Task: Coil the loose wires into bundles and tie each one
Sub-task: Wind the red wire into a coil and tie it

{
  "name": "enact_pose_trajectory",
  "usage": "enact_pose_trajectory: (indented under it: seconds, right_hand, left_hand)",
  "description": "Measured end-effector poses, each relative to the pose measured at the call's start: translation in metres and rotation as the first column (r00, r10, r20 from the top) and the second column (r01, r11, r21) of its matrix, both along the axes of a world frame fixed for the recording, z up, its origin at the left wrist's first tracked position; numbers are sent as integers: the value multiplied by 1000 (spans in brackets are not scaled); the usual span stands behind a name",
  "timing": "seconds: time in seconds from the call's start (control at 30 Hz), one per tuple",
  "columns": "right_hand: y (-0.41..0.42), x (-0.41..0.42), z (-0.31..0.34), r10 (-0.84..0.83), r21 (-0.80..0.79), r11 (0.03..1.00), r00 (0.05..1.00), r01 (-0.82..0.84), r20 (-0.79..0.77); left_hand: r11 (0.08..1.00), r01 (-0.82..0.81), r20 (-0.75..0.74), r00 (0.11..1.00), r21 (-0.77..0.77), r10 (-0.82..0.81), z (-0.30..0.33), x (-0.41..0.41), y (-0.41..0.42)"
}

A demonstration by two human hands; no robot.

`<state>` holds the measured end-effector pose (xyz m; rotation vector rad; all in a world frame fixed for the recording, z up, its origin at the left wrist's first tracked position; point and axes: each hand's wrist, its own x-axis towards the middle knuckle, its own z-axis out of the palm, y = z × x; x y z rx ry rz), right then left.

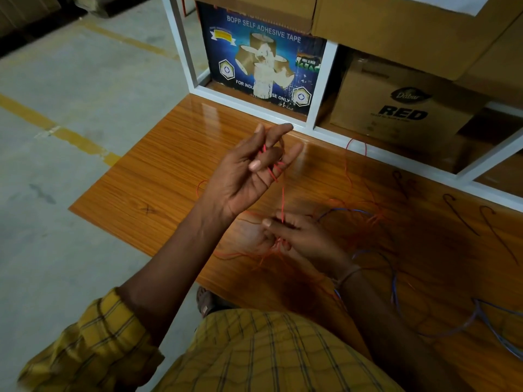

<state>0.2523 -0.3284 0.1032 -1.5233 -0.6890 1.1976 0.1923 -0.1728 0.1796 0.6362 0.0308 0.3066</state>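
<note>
At frame centre the left hand [249, 171] is raised, red wire [283, 199] looped round its fingers. The strand drops near-vertically to the right hand [294, 236] just below — pinching it; the slack tangle lies lower right on the wooden table [158, 165].

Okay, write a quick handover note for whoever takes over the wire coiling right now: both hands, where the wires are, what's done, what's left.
Left hand: raised, red wire wrapped round its fingers, a few turns on.
Right hand: lower, pinching the same red wire, which runs taut up to the left hand.
Rest of the red wire lies loose on the wooden table. Blue wire lies loose to the right, untouched. Dark ties lie near the shelf.
Done: red coil started. No finished bundle in view.
Left: finish and tie red, then coil and tie blue.
</note>
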Motion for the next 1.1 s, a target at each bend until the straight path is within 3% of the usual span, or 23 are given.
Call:
enact_pose_trajectory:
  seconds: [0.07, 0.1, 0.13, 0.2, 0.27, 0.33, 0.43, 0.5, 0.6, 0.67, 0.73, 0.8, 0.97, 1.1]
  right_hand:
    - [-1, -1, 7, 79, -55, 995, 997, -78, 6]
    - [0, 1, 11, 107, -84, 991, 994, -105, 11]
    - [0, 5, 16, 126, -110, 987, 991, -120, 52]
    - [-1, 15, 27, 179, -137, 978, 972, -158, 153]
    - [-6, 27, 39, 147, -105, 986, 977, -132, 153]
    - [-15, 38, 48, 49, -13, 999, 978, -48, 203]
    - [-26, 53, 48, -14, 95, 995, 932, -22, 363]
    - [-29, 55, 51, -38, 143, 990, 942, -11, 334]
    - [-28, 58, 54, -61, 223, 975, 951, -8, 304]
    - [-25, 59, 55, -47, 220, 975, 951, -23, 307]
    - [-21, 58, 54, -5, 208, 977, 973, -44, 229]
    - [-18, 52, 52, 47, 193, 980, 998, -54, 43]
    - [-12, 29, 45, 296, 191, 948, 930, -256, -217]
    - [-18, 50, 68, 225, 250, 954, 948, -166, -226]
  left_hand:
    - [952, -76, -80, 991, 296, 104, -4, 5, 1]
    - [874, -85, -133, 977, 479, 168, -9, 6, 4]
    - [746, -67, -176, 954, 663, 242, -15, 6, 8]
    - [349, 51, -182, 917, 936, 354, -28, 4, 15]
    - [-20, 164, -146, 923, 986, 355, -39, 0, 20]
    - [-166, 211, -147, 932, 963, 332, -43, -5, 26]
    - [-154, 243, -190, 936, 958, 295, -40, -16, 30]
    - [-152, 265, -223, 943, 952, 246, -38, -19, 29]
    - [-246, 206, -161, 968, 947, 190, -44, -18, 27]
    - [-311, 151, -71, 965, 938, 254, -51, -17, 24]
    - [-414, 106, 47, 938, 904, 343, -58, -14, 21]
    - [-481, 106, 131, 892, 870, 433, -61, -10, 18]
    - [-463, 165, 148, 810, 871, 567, -59, 4, 1]
    - [-396, 172, 61, 858, 902, 511, -66, 1, -2]
